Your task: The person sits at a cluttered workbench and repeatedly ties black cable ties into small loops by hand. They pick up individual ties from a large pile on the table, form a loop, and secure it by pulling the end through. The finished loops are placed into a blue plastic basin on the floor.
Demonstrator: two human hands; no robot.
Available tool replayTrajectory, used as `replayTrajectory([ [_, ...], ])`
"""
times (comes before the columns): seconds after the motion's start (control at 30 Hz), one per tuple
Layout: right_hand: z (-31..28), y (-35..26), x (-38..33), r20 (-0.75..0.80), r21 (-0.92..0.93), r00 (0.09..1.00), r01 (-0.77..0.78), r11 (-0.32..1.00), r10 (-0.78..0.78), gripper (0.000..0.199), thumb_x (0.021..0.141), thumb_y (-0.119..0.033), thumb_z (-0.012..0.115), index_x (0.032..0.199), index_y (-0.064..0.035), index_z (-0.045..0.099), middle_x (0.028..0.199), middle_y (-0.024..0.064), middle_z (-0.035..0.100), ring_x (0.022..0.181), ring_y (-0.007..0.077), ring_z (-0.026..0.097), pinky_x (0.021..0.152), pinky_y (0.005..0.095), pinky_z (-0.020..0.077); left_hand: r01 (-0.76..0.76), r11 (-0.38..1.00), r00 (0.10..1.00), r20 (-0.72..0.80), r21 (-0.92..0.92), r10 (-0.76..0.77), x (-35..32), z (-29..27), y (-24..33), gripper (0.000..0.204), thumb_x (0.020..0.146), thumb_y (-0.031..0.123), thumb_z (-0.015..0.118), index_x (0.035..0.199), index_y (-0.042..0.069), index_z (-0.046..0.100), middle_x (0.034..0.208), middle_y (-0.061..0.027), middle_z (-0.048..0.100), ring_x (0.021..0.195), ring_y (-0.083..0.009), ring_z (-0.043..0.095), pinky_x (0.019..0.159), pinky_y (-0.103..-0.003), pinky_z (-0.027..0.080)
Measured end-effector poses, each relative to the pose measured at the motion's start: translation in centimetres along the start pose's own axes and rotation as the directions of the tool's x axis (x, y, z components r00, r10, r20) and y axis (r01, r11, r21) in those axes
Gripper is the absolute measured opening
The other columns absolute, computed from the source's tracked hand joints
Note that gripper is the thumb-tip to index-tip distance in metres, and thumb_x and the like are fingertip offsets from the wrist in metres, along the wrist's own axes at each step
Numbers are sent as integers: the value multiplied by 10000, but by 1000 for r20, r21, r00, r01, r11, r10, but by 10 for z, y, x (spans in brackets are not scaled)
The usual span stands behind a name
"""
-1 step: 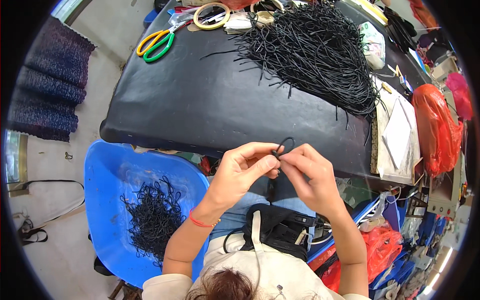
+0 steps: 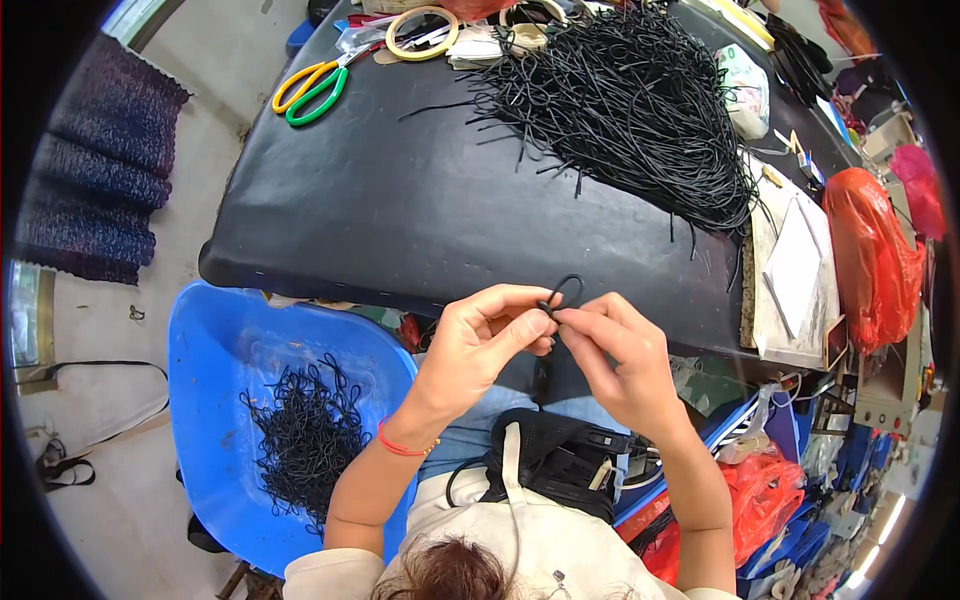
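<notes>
Pinching a single short black cord (image 2: 562,292) between both hands, just off the near edge of the black tabletop (image 2: 400,210) and above the lap. Left hand (image 2: 478,345): thumb and forefinger closed on the cord where its two legs meet. Right hand (image 2: 615,355): fingertips closed on the same spot from the other side, so the two hands touch. A small loop of cord stands up above the fingertips; a tail appears to hang down below them, partly hidden by the hands. Judgement on handling: cord looks thin, very light, limp but with enough spring to hold a round loop; probably slightly grippy rather than slick, not fragile. Best held right at the crossing under the loop, with fingertips only, since a grip farther out would let the loop fall open. Counts: one cord in hand; one large heap of loose black cords (image 2: 630,110) on the far right of the table, too many to count; one smaller heap of cords (image 2: 305,435) in one blue tub (image 2: 215,330) to the person's left; one pair of yellow-and-green-handled scissors (image 2: 310,88); one tape ring (image 2: 422,32) near them.
</notes>
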State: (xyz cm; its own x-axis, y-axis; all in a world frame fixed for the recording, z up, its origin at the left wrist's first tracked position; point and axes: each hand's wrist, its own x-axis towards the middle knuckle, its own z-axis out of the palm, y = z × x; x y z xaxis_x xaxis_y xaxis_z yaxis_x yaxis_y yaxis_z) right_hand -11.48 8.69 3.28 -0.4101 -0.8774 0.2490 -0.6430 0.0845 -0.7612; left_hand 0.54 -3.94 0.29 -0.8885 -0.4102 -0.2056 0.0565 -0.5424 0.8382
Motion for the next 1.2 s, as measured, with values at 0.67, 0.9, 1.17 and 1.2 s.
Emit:
replayTrajectory([
  [0.67,27,-8,-2,-155,333,883,-374,865,442,159,827,-115,656,880,11,575,664,29,610,575,55,553,521,208,445,-301,937,883,-321,177,343,-3,24,-28,152,826,7,628,964,-40,587,906,-102,644,836,-123,619,755,-242,506],
  [0.9,12,6,3,-28,314,917,-369,875,397,281,821,-183,681,993,11,575,727,24,585,713,37,525,577,194,431,-135,914,982,-73,383,176,-7,8,-11,133,816,-20,625,940,-30,577,914,-95,640,857,-113,610,785,-251,497],
  [1.17,12,4,7,128,623,838,-484,615,530,142,858,-152,632,880,-14,612,765,-11,594,710,42,513,649,208,426,-147,920,985,-36,363,171,-9,13,-8,262,801,21,635,1031,-31,521,900,-130,662,834,-150,641,751,-279,504],
  [1.2,12,3,7,129,615,835,-490,617,535,139,862,-151,627,877,-14,606,759,-10,594,706,40,513,643,207,424,-130,938,987,-46,322,152,-10,14,-9,285,797,26,643,1043,-33,514,905,-133,661,831,-151,641,750,-276,503],
])
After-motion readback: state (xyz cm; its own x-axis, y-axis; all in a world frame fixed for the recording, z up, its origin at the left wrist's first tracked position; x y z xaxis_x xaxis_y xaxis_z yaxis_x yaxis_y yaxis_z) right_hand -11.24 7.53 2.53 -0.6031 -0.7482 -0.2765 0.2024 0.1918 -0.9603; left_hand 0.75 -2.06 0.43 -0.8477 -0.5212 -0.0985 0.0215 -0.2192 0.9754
